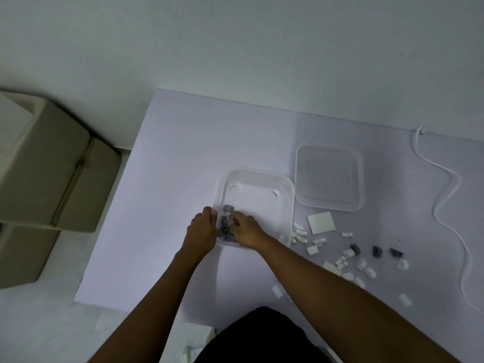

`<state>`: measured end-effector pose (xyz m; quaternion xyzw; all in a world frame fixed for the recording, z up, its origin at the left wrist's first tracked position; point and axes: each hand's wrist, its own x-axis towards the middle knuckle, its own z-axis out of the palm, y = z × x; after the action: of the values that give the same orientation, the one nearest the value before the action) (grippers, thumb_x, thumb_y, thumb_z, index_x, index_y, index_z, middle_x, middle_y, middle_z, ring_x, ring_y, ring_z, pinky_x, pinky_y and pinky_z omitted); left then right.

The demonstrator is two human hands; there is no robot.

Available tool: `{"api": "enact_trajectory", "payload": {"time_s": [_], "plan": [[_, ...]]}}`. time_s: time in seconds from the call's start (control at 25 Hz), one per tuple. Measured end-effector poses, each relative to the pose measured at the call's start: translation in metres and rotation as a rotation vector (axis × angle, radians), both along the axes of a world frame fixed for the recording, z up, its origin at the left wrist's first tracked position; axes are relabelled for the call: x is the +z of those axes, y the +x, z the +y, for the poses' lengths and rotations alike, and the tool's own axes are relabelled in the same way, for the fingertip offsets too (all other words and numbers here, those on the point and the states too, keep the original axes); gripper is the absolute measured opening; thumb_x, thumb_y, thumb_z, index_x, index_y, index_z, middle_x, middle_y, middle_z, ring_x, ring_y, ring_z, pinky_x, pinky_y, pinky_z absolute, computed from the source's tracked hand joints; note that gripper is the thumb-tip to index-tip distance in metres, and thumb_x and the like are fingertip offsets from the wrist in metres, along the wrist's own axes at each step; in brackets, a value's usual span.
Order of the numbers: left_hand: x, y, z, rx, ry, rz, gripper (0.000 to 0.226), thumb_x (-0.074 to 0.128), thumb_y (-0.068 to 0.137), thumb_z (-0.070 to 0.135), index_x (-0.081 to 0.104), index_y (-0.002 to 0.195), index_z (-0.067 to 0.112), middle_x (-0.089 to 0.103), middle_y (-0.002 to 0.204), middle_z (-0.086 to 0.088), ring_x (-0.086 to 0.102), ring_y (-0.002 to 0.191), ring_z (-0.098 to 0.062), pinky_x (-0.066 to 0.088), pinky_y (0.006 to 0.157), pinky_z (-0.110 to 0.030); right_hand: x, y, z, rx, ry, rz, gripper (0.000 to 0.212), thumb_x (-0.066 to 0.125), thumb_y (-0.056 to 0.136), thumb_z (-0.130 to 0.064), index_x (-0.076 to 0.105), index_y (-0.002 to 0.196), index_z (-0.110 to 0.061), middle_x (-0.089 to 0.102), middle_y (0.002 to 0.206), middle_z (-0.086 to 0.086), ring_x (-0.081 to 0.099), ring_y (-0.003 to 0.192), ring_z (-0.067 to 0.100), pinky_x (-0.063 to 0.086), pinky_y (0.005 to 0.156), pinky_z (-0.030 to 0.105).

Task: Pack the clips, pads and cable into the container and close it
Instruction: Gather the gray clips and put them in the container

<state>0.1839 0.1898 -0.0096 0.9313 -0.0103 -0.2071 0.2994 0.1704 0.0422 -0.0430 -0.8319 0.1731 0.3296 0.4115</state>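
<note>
Container (284, 205): clear plastic, rounded square, grey clips (225, 227) inside.
Left hand (201, 231): gripping its rim.
Right hand (246, 230): fingers among clips, grip unclear.
Lid (329, 177): clear, flat on worktop (183, 158).

Readable text: none anywhere in the frame.
Cardboard boxes (47, 163), left of the frame: plain faces, no print or label that can be made out.
Container (285, 203), centre: clear plastic, no marking visible.
Lid (328, 176), right of centre: clear, no brand or number legible.
White pad (321, 222): blank.
</note>
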Motion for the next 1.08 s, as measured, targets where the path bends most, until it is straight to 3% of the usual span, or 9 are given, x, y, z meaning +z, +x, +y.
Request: {"api": "enact_trajectory", "payload": {"time_s": [0.24, 0.4, 0.48, 0.56, 0.64, 0.76, 0.84, 0.96, 1.08], "plan": [[0.007, 0.003, -0.002, -0.013, 0.04, 0.032, 0.029, 0.027, 0.105, 0.031, 0.044, 0.09, 0.012, 0.058, 0.085, -0.008, 0.052, 0.073, -0.024, 0.036, 0.066, -0.034, 0.002, 0.009, 0.0, 0.041, -0.145, -0.006, 0.054, 0.039, 0.102, -0.038, 0.022, 0.153, -0.036, 0.032, 0.138, 0.02, 0.05, 0.116, 0.039, 0.045, 0.102, 0.047], [0.002, 0.003, -0.002, 0.017, 0.06, 0.031, 0.028, 0.028, 0.105, 0.029, 0.044, 0.091, 0.011, 0.062, 0.092, -0.015, 0.053, 0.077, -0.027, 0.037, 0.068, -0.036, 0.004, 0.01, -0.001, 0.105, -0.095, 0.004, 0.048, 0.033, 0.103, -0.042, 0.032, 0.151, -0.031, 0.035, 0.139, 0.021, 0.048, 0.121, 0.039, 0.043, 0.106, 0.047], [0.001, 0.001, -0.002, 0.022, 0.078, 0.052, 0.031, 0.029, 0.104, 0.032, 0.048, 0.1, 0.008, 0.062, 0.098, -0.016, 0.06, 0.085, -0.033, 0.042, 0.07, -0.038, 0.008, 0.003, -0.006, 0.034, -0.032, -0.021, 0.046, 0.038, 0.103, -0.038, 0.037, 0.148, -0.03, 0.037, 0.138, 0.02, 0.05, 0.12, 0.037, 0.044, 0.105, 0.044], [0.008, -0.002, -0.004, 0.053, 0.144, 0.005, 0.038, 0.037, 0.102, 0.04, 0.049, 0.116, 0.006, 0.057, 0.109, -0.019, 0.061, 0.095, -0.038, 0.048, 0.075, -0.043, 0.017, -0.004, -0.015, -0.122, 0.032, -0.096, 0.04, 0.044, 0.102, -0.036, 0.046, 0.142, -0.028, 0.042, 0.134, 0.017, 0.055, 0.114, 0.032, 0.047, 0.1, 0.039], [0.022, -0.006, -0.011, 0.111, 0.15, -0.148, 0.044, 0.046, 0.099, 0.042, 0.048, 0.125, 0.007, 0.054, 0.117, -0.019, 0.059, 0.1, -0.036, 0.049, 0.077, -0.043, 0.037, -0.01, -0.034, -0.329, 0.144, -0.206, 0.031, 0.049, 0.101, -0.033, 0.057, 0.129, -0.025, 0.053, 0.121, 0.012, 0.061, 0.097, 0.026, 0.058, 0.084, 0.042], [0.051, -0.02, -0.046, 0.047, -0.038, -0.317, 0.033, 0.052, 0.097, 0.035, 0.053, 0.12, 0.011, 0.056, 0.114, -0.011, 0.058, 0.091, -0.023, 0.049, 0.075, -0.036, 0.074, -0.04, -0.091, -0.593, 0.242, -0.354, 0.018, 0.053, 0.099, -0.024, 0.064, 0.113, -0.018, 0.061, 0.095, 0.003, 0.063, 0.08, 0.018, 0.061, 0.055, 0.037], [0.064, -0.042, -0.081, -0.164, -0.124, -0.302, 0.023, 0.052, 0.097, 0.032, 0.058, 0.109, 0.014, 0.061, 0.1, -0.005, 0.056, 0.078, -0.016, 0.047, 0.073, -0.032, 0.086, -0.078, -0.136, -0.723, 0.205, -0.406, 0.014, 0.054, 0.098, -0.019, 0.065, 0.107, -0.016, 0.063, 0.087, 0.003, 0.063, 0.072, 0.013, 0.056, 0.05, 0.03], [0.062, -0.084, -0.13, -0.395, -0.074, -0.226, 0.021, 0.051, 0.096, 0.035, 0.06, 0.098, 0.015, 0.068, 0.081, -0.006, 0.063, 0.071, -0.022, 0.045, 0.062, -0.031, 0.079, -0.133, -0.185, -0.81, 0.112, -0.363, 0.01, 0.057, 0.098, -0.017, 0.065, 0.1, -0.011, 0.066, 0.086, 0.011, 0.062, 0.064, 0.014, 0.051, 0.048, 0.028], [0.037, -0.123, -0.159, -0.423, 0.129, -0.07, 0.024, 0.051, 0.095, 0.033, 0.06, 0.102, 0.013, 0.07, 0.091, -0.013, 0.067, 0.084, -0.031, 0.047, 0.068, -0.033, 0.056, -0.179, -0.215, -0.756, 0.027, -0.28, 0.009, 0.059, 0.096, -0.018, 0.064, 0.096, -0.012, 0.067, 0.084, 0.01, 0.063, 0.066, 0.018, 0.05, 0.049, 0.03]]}}
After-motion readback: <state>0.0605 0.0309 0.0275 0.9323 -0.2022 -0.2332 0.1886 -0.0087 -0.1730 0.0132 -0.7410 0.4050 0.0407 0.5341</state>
